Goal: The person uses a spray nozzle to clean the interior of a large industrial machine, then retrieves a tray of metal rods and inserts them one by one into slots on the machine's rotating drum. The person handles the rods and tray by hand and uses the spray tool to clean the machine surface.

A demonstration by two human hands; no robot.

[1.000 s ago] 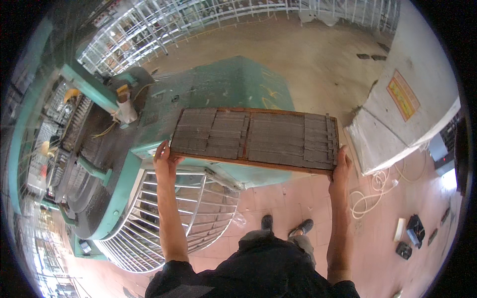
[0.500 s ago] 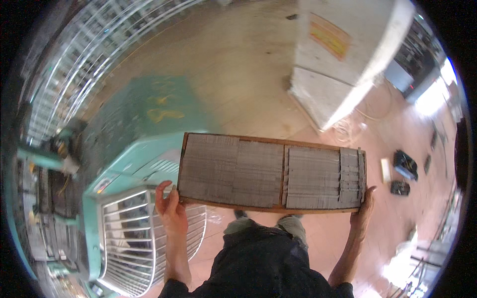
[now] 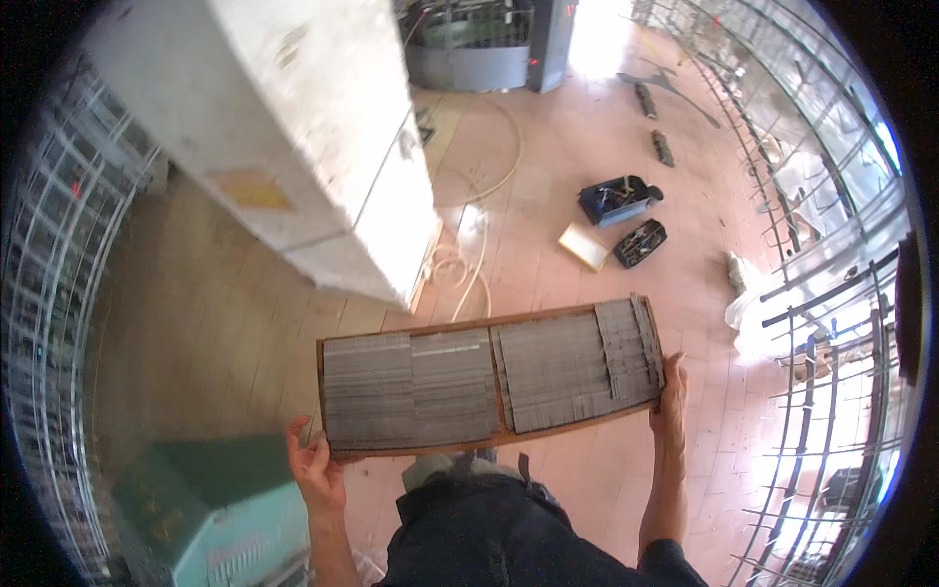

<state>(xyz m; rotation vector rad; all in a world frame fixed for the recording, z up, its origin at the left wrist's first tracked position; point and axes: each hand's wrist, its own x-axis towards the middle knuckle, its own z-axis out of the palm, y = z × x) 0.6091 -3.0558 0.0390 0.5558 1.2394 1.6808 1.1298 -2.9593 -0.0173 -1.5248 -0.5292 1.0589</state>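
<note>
A long shallow wooden tray point(image 3: 465, 447) is held level in front of my waist, tilted slightly up at its right end. Thin grey strips point(image 3: 367, 391) pack it in tight rows on both sides of a wooden divider. Near the right end, a few bundles lie raised on top of the others. My left hand point(image 3: 320, 473) grips the near left corner, its thumb at the edge and some fingers hidden underneath. At the right end, my right hand point(image 3: 671, 393) is closed round the short side, with its fingertips out of sight below.
A white pillar point(image 3: 333, 117) rises ahead to the left, with a pale hose point(image 3: 484, 279) coiled at its foot. Two dark bins point(image 3: 611, 203) and a yellowish rectangular tray point(image 3: 584, 247) lie ahead right. A green machine point(image 3: 240, 538) stands lower left; wire racks point(image 3: 49, 254) line both sides.
The view has swung to the right: the pillar and green machine now sit farther left, and the bins nearer the middle. Both hands keep hold of the tray, whose right end is now higher.
</note>
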